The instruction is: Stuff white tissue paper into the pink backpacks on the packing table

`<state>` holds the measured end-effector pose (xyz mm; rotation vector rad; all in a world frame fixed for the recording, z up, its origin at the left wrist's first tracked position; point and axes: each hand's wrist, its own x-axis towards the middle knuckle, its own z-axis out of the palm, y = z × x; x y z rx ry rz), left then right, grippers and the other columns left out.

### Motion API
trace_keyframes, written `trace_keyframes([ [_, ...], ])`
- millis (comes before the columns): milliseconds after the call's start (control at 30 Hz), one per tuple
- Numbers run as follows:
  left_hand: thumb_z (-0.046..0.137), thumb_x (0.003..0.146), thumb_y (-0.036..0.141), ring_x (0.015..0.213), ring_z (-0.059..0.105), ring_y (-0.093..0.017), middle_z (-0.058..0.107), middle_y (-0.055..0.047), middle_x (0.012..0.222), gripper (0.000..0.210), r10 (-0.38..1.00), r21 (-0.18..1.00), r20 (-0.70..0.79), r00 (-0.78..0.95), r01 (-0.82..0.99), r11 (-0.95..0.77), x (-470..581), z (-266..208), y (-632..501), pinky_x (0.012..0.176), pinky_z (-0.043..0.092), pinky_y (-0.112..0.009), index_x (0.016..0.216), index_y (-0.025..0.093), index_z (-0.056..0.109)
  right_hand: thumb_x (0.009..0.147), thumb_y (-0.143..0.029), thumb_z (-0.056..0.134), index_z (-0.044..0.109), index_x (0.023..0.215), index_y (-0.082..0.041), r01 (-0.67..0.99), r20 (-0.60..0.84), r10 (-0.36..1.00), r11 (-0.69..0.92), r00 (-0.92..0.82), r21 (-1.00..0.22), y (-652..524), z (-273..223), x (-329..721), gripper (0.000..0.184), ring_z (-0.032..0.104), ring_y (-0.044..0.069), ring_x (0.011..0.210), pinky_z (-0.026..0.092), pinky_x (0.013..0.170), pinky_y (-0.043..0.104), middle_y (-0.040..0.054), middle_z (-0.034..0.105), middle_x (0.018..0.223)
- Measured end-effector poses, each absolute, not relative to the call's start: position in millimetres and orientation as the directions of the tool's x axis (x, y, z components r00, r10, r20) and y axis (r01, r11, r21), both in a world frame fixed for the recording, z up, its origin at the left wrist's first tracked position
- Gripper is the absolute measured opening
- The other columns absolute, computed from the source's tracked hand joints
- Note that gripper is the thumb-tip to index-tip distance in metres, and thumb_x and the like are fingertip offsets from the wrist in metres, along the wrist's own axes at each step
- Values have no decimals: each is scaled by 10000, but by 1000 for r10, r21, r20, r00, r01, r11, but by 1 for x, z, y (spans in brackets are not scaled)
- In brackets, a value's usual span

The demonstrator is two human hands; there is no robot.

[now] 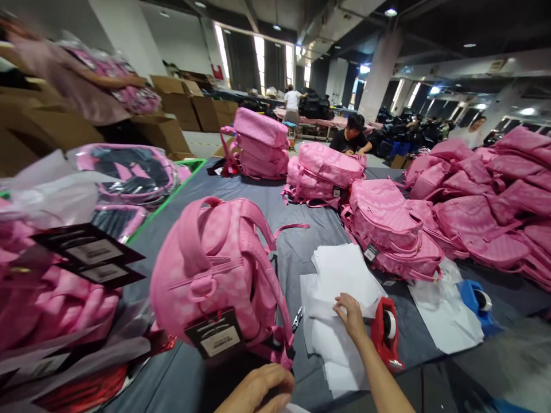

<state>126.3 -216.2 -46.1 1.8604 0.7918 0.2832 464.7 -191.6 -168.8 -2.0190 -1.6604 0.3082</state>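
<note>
A pink backpack [219, 246] stands on the dark-covered table, its straps facing right and a black hang tag [217, 335] dangling from its front. My left hand [262, 390] is at the bottom edge, just below the backpack, its fingers curled. A sliver of white shows beside it, but what it holds is hidden. To the right, my right hand [349, 315] pinches at a sheet of paper on a loose pile of white paper [344, 269]. Close by that hand's wrist sits a red tape dispenser [387, 332].
More pink backpacks [383, 218] line the far side and heap up at right. A blue tape dispenser [477, 304] stands at the right edge. Plastic-wrapped backpacks [124, 172] fill a green-edged area at left. Cardboard boxes [176, 103] and several people are beyond.
</note>
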Motion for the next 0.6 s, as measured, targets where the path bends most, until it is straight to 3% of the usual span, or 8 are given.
trace_keyframes([
  [67,566,969,451,1236,612,-242,685,-51,1316,364,688,890,1,725,313,-330,130,-51,-213,1102,463,-342,1308,329,625,908,-187,592,694,974,-213,865,360,930,122,71,-487,-211,-153,451,124,680,237,1152,533,1022,436,67,772,1039],
  [167,699,887,391,1543,259,-328,270,-118,1687,832,676,839,126,726,286,-463,153,-51,-199,1250,262,-567,1592,344,259,972,-145,480,645,1014,-210,813,602,781,453,-164,-367,-236,-120,423,182,717,181,916,557,960,387,42,751,906],
  [200,742,850,375,1553,220,-341,245,-140,1691,916,656,832,122,744,283,-476,162,-49,-194,1254,209,-611,1604,321,226,984,-145,462,637,965,-214,778,595,770,513,-230,-362,-243,-108,413,190,698,153,787,569,867,323,16,724,813],
  [267,800,788,387,1473,359,-345,488,-159,1539,855,635,858,58,770,286,-426,177,-46,-187,1255,150,-630,1535,266,400,1008,-195,454,628,888,-217,701,502,805,555,-316,-449,-253,-89,399,213,609,114,606,517,655,229,-18,661,698],
  [333,823,735,488,1242,547,-323,709,-85,1114,581,642,913,-52,765,297,-281,183,-46,-186,1237,205,-584,1227,212,683,1014,-307,480,642,874,-214,630,361,889,455,-281,-630,-262,-77,394,234,562,103,565,438,554,209,-21,643,685],
  [433,794,640,690,850,569,-224,581,5,713,539,655,970,-223,722,233,73,175,-49,-193,962,460,-396,745,170,698,894,-538,644,660,1033,-227,396,30,999,46,-46,-917,-265,-68,399,341,534,115,564,405,541,215,-41,613,668],
  [533,792,601,713,688,460,-137,520,29,689,588,676,962,-246,695,88,259,161,-52,-203,662,381,-259,731,163,630,659,-666,809,651,1126,-217,124,-236,971,-230,-33,-965,-256,-61,398,667,565,149,656,431,612,240,-27,627,718],
  [600,815,633,620,644,413,-108,497,50,675,519,729,977,-206,653,95,191,152,-53,-207,595,308,-236,779,172,597,609,-709,815,686,891,-176,110,-284,948,-270,-146,-957,-245,-57,388,617,561,161,693,444,661,263,5,621,723],
])
